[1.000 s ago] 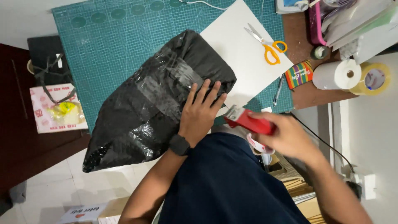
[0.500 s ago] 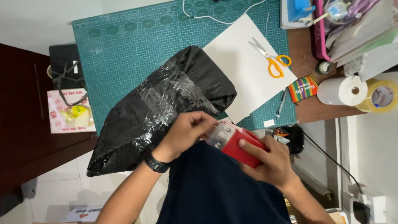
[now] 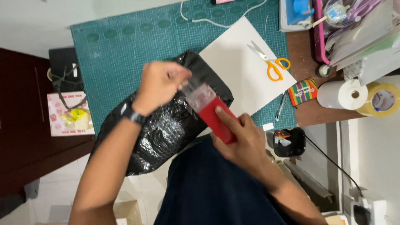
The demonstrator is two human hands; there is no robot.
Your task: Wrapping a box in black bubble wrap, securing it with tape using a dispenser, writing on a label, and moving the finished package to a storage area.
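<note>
My right hand (image 3: 243, 143) grips a red tape dispenser (image 3: 214, 116) held over a black plastic-wrapped parcel (image 3: 166, 121). My left hand (image 3: 160, 85), with a black watch on its wrist, pinches the clear tape end (image 3: 189, 85) at the dispenser's mouth and holds it stretched above the parcel. The parcel lies on a green cutting mat (image 3: 125, 46), partly hanging over the table's near edge. Strips of clear tape shine on its surface.
A white sheet (image 3: 237, 71) with orange-handled scissors (image 3: 271, 62) lies right of the parcel. A pen (image 3: 280, 107), a striped box (image 3: 303, 91), a paper roll (image 3: 341, 95) and a yellow tape roll (image 3: 383, 100) sit at the right. A bag and box stand at the left.
My left hand left the parcel, took the tape end at the dispenser and pulled it up and left. My right hand brought the dispenser over the parcel.
</note>
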